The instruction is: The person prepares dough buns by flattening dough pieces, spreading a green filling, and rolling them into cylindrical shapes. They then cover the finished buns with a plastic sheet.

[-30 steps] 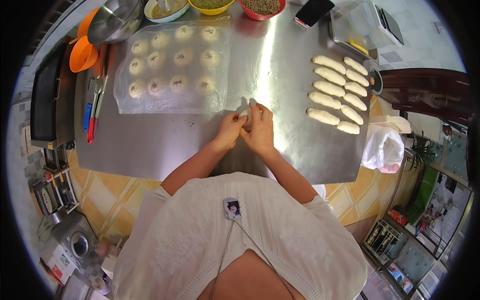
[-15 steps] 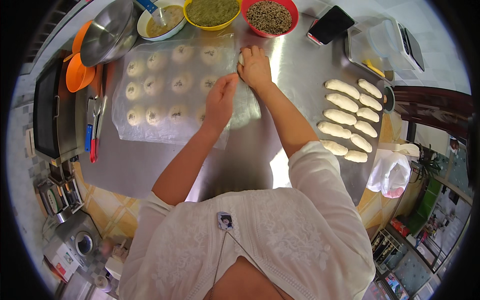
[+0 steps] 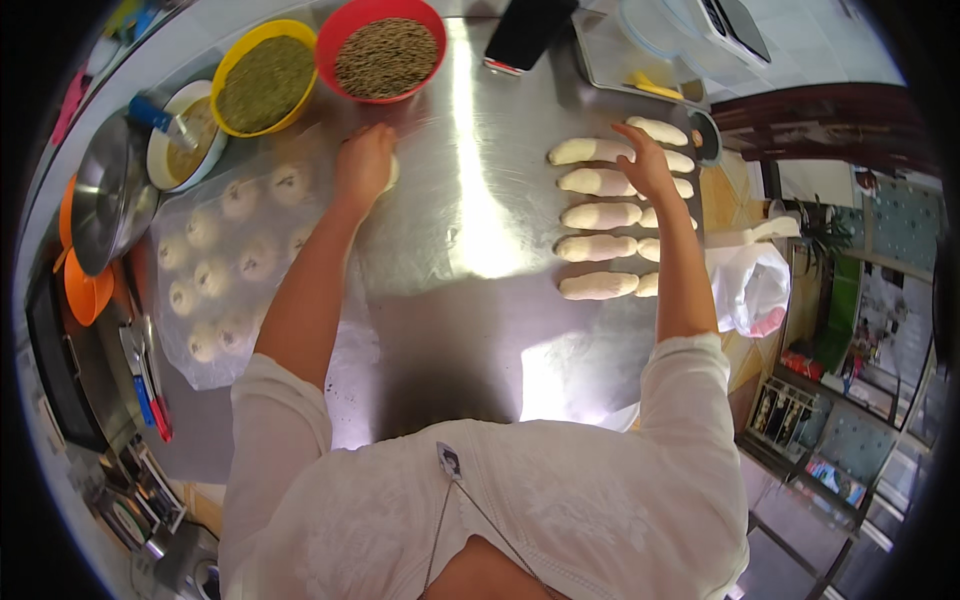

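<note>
My left hand (image 3: 363,168) is curled at the right edge of the plastic sheet, with a pale dough piece (image 3: 393,173) showing at its inner side. Over the group of long dough rolls (image 3: 598,216) on the right of the metal table, my right hand (image 3: 650,167) hovers with thumb and fingers apart and nothing visible in it. These rolls lie in two columns, some partly hidden by my right forearm. Several round dough balls (image 3: 240,198) with dark specks sit under the clear plastic sheet (image 3: 175,350) at the left, partly blocked by my left arm.
Along the back stand a red bowl of seeds (image 3: 388,60), a yellow bowl of green filling (image 3: 265,82) and a white bowl with a brush (image 3: 185,150). A steel bowl (image 3: 110,190) and utensils (image 3: 150,395) are left. A phone (image 3: 528,35) and metal tray (image 3: 640,70) lie back right.
My right hand has left the dough piece by the plastic sheet and moved right to the rolls. My left hand has come to the dough piece. The view has shifted right.
</note>
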`<state>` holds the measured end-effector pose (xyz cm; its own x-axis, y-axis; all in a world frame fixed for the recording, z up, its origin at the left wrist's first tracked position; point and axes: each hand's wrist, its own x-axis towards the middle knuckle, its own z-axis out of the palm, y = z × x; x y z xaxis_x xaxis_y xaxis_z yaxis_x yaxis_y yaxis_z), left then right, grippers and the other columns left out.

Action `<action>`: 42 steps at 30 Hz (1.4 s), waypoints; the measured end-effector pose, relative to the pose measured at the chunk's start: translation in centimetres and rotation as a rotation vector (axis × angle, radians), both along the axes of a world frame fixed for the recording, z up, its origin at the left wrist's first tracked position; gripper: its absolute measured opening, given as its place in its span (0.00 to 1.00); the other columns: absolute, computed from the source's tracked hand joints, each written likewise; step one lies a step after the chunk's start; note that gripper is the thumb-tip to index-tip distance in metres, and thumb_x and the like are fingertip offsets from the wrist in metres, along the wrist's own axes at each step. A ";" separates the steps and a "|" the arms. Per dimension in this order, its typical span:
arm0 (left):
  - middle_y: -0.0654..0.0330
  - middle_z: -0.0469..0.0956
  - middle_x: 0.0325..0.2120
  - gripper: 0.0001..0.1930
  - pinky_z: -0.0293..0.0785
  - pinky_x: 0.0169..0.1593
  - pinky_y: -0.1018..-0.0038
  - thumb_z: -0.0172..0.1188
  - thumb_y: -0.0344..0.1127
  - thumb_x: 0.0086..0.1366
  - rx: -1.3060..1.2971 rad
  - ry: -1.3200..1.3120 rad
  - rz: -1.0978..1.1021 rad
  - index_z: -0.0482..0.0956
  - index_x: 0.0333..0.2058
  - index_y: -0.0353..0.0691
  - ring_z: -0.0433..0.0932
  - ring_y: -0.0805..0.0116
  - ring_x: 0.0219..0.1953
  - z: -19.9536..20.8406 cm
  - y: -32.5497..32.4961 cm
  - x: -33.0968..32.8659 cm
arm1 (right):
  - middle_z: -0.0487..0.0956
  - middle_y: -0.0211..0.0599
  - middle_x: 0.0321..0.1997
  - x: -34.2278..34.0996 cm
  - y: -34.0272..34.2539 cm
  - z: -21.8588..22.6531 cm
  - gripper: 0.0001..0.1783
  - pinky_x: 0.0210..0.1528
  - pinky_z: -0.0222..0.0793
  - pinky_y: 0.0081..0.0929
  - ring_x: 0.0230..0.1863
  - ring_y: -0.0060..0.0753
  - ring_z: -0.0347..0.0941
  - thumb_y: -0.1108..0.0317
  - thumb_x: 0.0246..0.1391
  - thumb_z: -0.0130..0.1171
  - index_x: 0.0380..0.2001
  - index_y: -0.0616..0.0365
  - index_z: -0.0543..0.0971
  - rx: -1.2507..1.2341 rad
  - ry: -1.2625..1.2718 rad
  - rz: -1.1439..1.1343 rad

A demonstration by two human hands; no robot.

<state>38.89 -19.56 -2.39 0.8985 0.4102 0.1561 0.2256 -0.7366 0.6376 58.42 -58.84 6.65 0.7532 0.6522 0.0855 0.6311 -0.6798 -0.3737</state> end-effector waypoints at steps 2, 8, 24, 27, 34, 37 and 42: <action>0.52 0.79 0.30 0.15 0.71 0.42 0.59 0.47 0.42 0.66 0.026 0.033 0.007 0.78 0.31 0.40 0.77 0.49 0.36 0.0 0.3 -0.1 | 0.74 0.48 0.51 0.6 -0.1 -0.9 0.25 0.56 0.67 0.38 0.52 0.52 0.71 0.73 0.40 0.58 0.48 0.54 0.76 -0.062 0.056 0.026; 0.50 0.76 0.43 0.14 0.72 0.45 0.61 0.54 0.37 0.63 0.104 -0.006 -0.142 0.74 0.45 0.39 0.75 0.51 0.43 5.5 -2.5 -0.8 | 0.77 0.42 0.38 0.1 2.5 -0.3 0.15 0.43 0.71 0.40 0.38 0.50 0.75 0.73 0.38 0.59 0.34 0.55 0.78 -0.290 0.060 0.073; 0.60 0.79 0.32 0.16 0.76 0.33 0.75 0.59 0.43 0.64 -1.287 0.634 -0.138 0.74 0.42 0.35 0.80 0.72 0.32 6.0 -16.5 -26.0 | 0.79 0.49 0.38 -23.2 8.8 -2.6 0.16 0.45 0.72 0.35 0.39 0.45 0.77 0.59 0.45 0.65 0.35 0.57 0.81 -0.137 0.461 0.105; 0.60 0.79 0.31 0.16 0.77 0.32 0.74 0.58 0.43 0.64 -1.204 0.627 -0.124 0.74 0.42 0.35 0.80 0.71 0.31 5.1 -16.9 -26.2 | 0.80 0.49 0.34 -27.5 9.8 -4.0 0.14 0.45 0.72 0.36 0.37 0.46 0.77 0.60 0.45 0.65 0.32 0.58 0.81 -0.012 0.402 0.204; 0.59 0.79 0.29 0.16 0.77 0.28 0.73 0.57 0.44 0.65 -1.309 0.617 -0.004 0.75 0.37 0.33 0.81 0.69 0.28 5.4 -17.2 -25.6 | 0.67 0.46 0.59 -28.5 11.3 -5.0 0.24 0.59 0.57 0.49 0.61 0.49 0.61 0.54 0.56 0.55 0.53 0.53 0.72 -0.025 0.048 0.031; 0.55 0.79 0.27 0.17 0.76 0.25 0.73 0.57 0.42 0.64 -1.271 0.595 -0.031 0.75 0.39 0.29 0.81 0.65 0.25 3.6 -17.0 -26.0 | 0.54 0.50 0.70 -31.7 13.8 -6.5 0.37 0.67 0.39 0.63 0.72 0.55 0.43 0.42 0.58 0.46 0.64 0.52 0.62 -0.060 -0.091 0.004; 0.52 0.79 0.26 0.17 0.77 0.22 0.72 0.58 0.39 0.64 -1.049 0.662 -0.086 0.74 0.37 0.24 0.81 0.63 0.22 4.3 -16.3 -24.6 | 0.56 0.47 0.69 -31.7 14.7 -6.1 0.39 0.66 0.41 0.61 0.71 0.52 0.44 0.38 0.57 0.45 0.63 0.53 0.63 -0.075 -0.179 0.112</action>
